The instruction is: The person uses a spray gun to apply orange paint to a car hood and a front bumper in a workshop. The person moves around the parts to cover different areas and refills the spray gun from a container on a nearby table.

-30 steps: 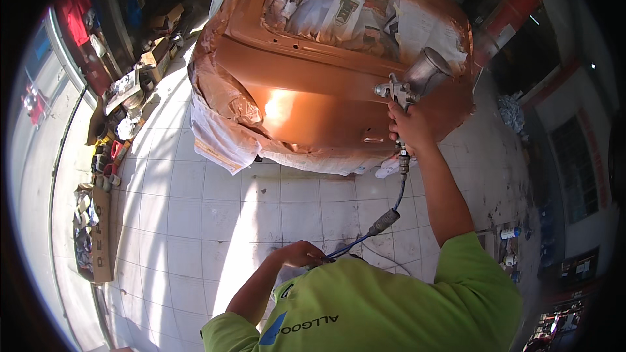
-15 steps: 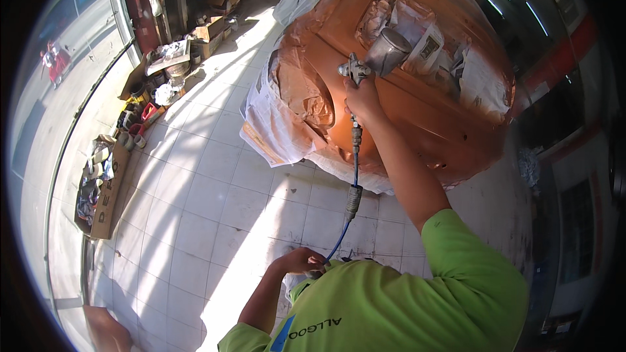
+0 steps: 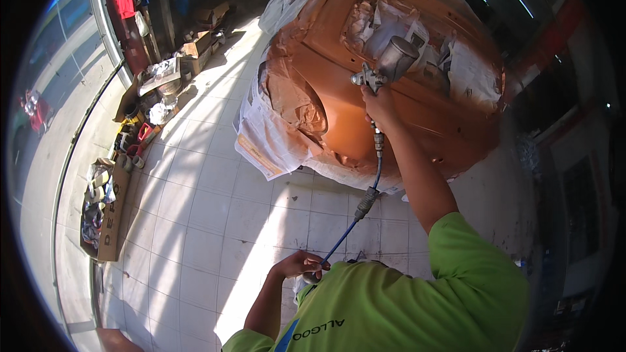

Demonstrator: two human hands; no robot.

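Observation:
My right hand (image 3: 379,105) is wrapped round the handle of a metal spray gun (image 3: 370,79), raised over an orange-painted car body (image 3: 352,114). A grey paint cup (image 3: 398,58) sits on the gun, tilted to the right. From the handle, a blue air hose (image 3: 342,240) with taped-looking grey sleeves runs down toward me. Low in front of my body, my left hand (image 3: 298,264) is closed on this hose. Masking paper (image 3: 264,143) wraps the car's left edge, and more paper fills its window opening. Whether the trigger is pulled, I cannot tell.
White tiles (image 3: 202,202) cover the floor. At left stand a cardboard box of cans and rags (image 3: 107,215) and a row of clutter (image 3: 156,101) along the doorway. A person in red (image 3: 38,112) is outside. Dark shelving or equipment (image 3: 574,189) lines the right.
The spray gun in my right hand has shifted right along the car, toward the window opening. The hose now slants more. My left hand still holds it. The whole view has turned slightly.

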